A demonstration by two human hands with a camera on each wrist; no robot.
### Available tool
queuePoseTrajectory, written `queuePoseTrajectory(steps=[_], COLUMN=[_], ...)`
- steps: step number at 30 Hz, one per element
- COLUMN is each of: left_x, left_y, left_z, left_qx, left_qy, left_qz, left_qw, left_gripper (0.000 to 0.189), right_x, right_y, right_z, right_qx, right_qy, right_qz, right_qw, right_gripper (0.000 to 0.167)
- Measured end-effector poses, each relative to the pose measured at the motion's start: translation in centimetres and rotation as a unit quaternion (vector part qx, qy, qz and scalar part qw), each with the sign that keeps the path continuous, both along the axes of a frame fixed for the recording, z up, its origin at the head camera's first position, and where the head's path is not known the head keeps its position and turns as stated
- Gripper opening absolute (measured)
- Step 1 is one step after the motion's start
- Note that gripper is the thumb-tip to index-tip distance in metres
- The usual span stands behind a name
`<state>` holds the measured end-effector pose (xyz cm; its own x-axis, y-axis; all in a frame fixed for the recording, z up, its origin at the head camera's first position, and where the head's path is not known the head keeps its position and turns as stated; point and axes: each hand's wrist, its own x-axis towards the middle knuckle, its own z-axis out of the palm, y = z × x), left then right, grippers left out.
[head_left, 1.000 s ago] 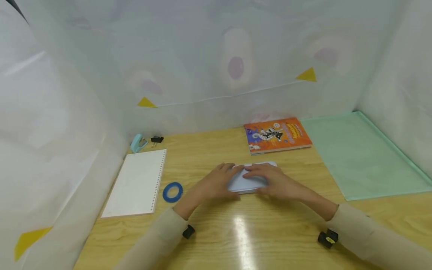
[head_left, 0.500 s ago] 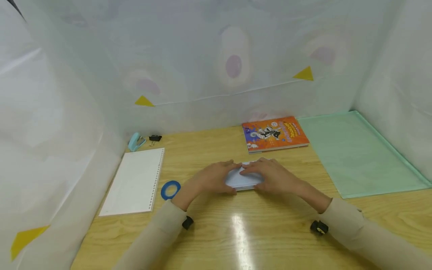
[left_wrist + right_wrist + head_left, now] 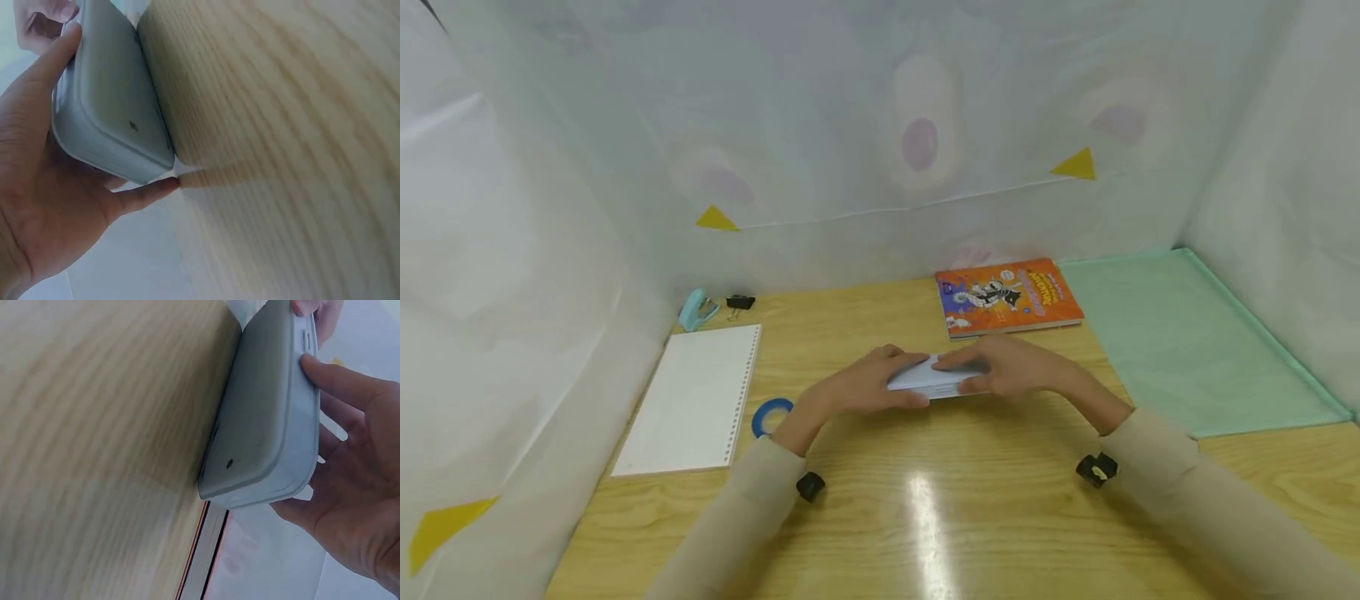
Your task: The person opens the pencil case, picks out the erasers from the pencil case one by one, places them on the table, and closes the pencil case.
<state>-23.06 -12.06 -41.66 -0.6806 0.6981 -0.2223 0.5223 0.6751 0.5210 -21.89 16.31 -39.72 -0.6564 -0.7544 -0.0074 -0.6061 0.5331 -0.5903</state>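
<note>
wooden table (image 3: 850, 517), pale backdrop (image 3: 820, 125)
white notepad (image 3: 688, 400) lies left, blue tape ring (image 3: 760, 414) beside it, turquoise stapler (image 3: 692, 312) and black clip (image 3: 741, 302) beyond; orange book (image 3: 1009, 297) lies right, just beside a green sheet (image 3: 1202, 350).

Head view forward and down, 2 close-ups

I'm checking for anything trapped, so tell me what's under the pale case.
Both wrist views show wood-grained tabletop beneath the pale case, whose underside has small dark spots. Whatever lies right beneath its far lower edge is hidden by the case itself.
</note>
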Motion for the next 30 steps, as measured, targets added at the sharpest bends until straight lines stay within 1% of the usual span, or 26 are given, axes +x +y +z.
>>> queuePoseTrajectory(steps=[2,5,8,12,15,19,23,26,30], left_x=[-0.2,-0.7,-1.0,-1.2,-1.3,-1.5,-1.6,-1.6,-1.6], left_y=[-0.2,-0.5,-0.7,-0.8,-0.9,-0.8,-0.7,-0.7,-0.8], left_z=[-0.2,-0.4,-0.5,-0.4,-0.4,-0.4,-0.5,-0.5,-0.4], left_qx=[0.008,0.017,0.023,0.032,0.036,0.056,0.079,0.084,0.083], left_qy=[0.004,0.01,0.007,0.009,0.016,0.009,-0.001,0.001,0.004], left_qz=[0.008,0.007,-0.001,-0.006,-0.008,-0.015,-0.019,-0.014,-0.004], left_qw=[0.9999,0.9998,0.9997,0.9994,0.9992,0.9983,0.9967,0.9964,0.9966], left_gripper=[0.076,0.071,0.068,0.067,0.067,0.064,0.062,0.061,0.062], right_x=[-0.2,-0.6,-0.9,-1.0,-0.9,-0.8,-0.6,-0.7,-0.9], right_y=[0.1,0.2,0.1,-0.4,-0.8,-1.1,-1.2,-1.2,-1.3], right_z=[0.2,-0.2,-0.9,-1.7,-2.0,-2.2,-2.3,-2.4,-2.5], right_qx=[-0.006,-0.013,-0.009,0.011,0.04,0.076,0.091,0.089,0.079], right_qy=[-0.007,0.005,0.043,0.112,0.146,0.149,0.151,0.163,0.19], right_qz=[-0.002,-0.001,0.016,0.042,0.042,0.027,0.016,0.014,0.022], right_qw=[1.0,0.9999,0.9989,0.9928,0.9876,0.9855,0.9842,0.9826,0.9783], right_gripper=[0.046,0.044,0.045,0.047,0.05,0.052,0.051,0.049,0.046])
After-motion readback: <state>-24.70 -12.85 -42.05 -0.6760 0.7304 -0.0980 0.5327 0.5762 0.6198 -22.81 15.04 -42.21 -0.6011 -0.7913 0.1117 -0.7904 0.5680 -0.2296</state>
